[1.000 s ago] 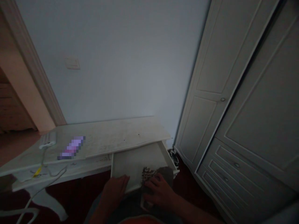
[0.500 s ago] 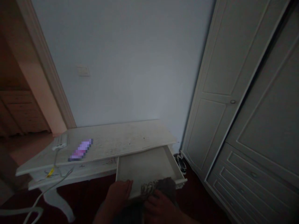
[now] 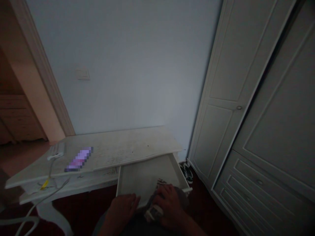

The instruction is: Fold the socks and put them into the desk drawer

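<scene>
A white drawer (image 3: 145,175) is pulled out of the right part of a long white table. My left hand (image 3: 123,207) grips the left end of the drawer's front, its fingers curled over the top edge. In my right hand (image 3: 169,202) is a crumpled, patterned cloth (image 3: 153,214), pressed against the drawer front further right. Part of the cloth sticks out above the fingers, and part hangs below them. My palm and thumbs are mostly hidden, and the light is dim.
The tabletop (image 3: 118,144) holds a blurred phone (image 3: 79,159) and a white power strip (image 3: 56,153). Its cable (image 3: 50,196) hangs down at left. Black-and-white shoes (image 3: 187,172) lie on the dark red floor beside a grey wardrobe (image 3: 219,131).
My right hand has shifted up and over the cloth, which has moved with it along the drawer front. My left hand stays on the drawer edge. The view has turned slightly right.
</scene>
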A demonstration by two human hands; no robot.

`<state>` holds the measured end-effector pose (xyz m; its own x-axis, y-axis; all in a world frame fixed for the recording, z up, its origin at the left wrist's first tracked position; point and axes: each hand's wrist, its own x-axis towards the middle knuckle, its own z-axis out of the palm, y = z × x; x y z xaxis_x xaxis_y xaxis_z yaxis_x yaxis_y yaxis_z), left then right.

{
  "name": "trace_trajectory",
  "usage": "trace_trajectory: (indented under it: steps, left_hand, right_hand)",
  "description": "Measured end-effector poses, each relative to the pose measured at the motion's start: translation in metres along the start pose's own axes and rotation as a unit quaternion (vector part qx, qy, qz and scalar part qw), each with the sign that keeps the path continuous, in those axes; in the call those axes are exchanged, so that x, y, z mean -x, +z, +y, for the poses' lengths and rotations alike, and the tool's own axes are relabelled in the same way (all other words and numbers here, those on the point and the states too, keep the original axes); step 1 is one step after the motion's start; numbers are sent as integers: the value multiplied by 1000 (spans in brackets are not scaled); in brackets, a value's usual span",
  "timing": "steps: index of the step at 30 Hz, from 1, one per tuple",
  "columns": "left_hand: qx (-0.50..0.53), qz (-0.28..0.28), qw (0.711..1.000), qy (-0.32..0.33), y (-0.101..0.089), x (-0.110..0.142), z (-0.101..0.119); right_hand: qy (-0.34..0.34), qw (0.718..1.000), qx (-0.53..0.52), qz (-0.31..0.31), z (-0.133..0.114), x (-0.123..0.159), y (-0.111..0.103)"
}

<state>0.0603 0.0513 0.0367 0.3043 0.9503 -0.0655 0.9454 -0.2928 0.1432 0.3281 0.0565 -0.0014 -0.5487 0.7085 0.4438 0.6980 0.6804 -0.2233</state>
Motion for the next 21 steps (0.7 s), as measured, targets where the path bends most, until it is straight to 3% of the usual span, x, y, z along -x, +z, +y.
trace_trajectory:
  steps: [3,7,11,14,16,18,20,21]
  left_hand:
    - [-15,-19,1000,11,0,2,-2]
    - [-11,-47,998,39,7,3,-10]
    - [-30,-70,996,40,15,1,-20]
    - [-30,-79,996,42,17,-1,-23]
    - [-25,-87,995,41,17,-1,-23]
    - [-21,-84,996,36,16,0,-22]
    - [-22,-75,996,35,14,2,-20]
    - [-24,-72,996,35,12,3,-18]
  right_hand:
    - [-20,997,-27,-73,-11,-30,-8]
    - [18,992,-10,-125,21,-21,-48]
    - [76,994,-13,-81,63,22,-82]
    - [103,985,-138,29,86,46,-85]
    - [187,939,-226,180,99,51,-78]
    - [306,847,-301,313,110,46,-67]
    - [398,765,-383,332,120,34,-58]
    - [423,742,-420,306,125,26,-54]
